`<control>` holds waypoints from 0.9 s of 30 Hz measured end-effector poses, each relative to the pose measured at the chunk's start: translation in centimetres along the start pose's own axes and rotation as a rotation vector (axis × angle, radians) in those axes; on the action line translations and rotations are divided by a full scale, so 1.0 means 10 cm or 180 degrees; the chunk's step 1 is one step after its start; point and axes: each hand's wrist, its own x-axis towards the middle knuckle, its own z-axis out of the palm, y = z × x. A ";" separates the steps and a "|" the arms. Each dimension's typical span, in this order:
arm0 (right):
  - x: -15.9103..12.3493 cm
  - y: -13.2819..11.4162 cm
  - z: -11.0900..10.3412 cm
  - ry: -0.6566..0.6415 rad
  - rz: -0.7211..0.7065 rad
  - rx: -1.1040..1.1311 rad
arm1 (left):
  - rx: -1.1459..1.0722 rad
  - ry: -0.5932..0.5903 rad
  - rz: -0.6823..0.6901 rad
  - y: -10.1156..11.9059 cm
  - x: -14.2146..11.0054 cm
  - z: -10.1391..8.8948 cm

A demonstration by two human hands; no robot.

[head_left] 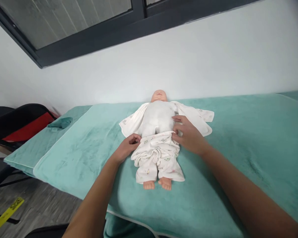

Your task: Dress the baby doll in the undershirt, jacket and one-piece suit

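A baby doll [159, 96] lies on its back, head toward the wall and feet toward me. Its white patterned jacket [196, 122] is spread open at both sides over a plain white torso [157, 115]. White patterned baby pants [159, 147] sit bunched around the hips and legs, with the bare feet showing below the cuffs. My left hand [128, 147] is closed at the left end of the waistband, its fingertips partly hidden. On the opposite side, my right hand [188, 135] pinches the waistband's right edge, some fingers resting against the torso.
A teal cover [238, 132] spreads over the bed, whose far edge meets a white wall [213, 59]. Above is a dark window frame [94, 36]. Black and red chairs [27, 122] stand at the left, and a yellow strip [7, 213] shows low at the left.
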 end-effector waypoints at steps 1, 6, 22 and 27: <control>0.00 0.00 0.02 0.0053 0.0050 0.0015 | 0.0057 -0.0052 0.0007 0.02 0.00 0.00; 0.01 -0.02 0.06 0.0111 0.0158 -0.0012 | 0.0787 0.0026 0.0550 0.14 0.00 -0.01; 0.45 0.06 -0.05 0.0062 0.0761 -0.0654 | 0.0618 0.1434 0.0450 0.19 0.87 0.10; 0.69 0.32 0.05 0.0256 0.1202 0.0191 | 0.0137 0.1443 0.0432 0.12 1.13 0.10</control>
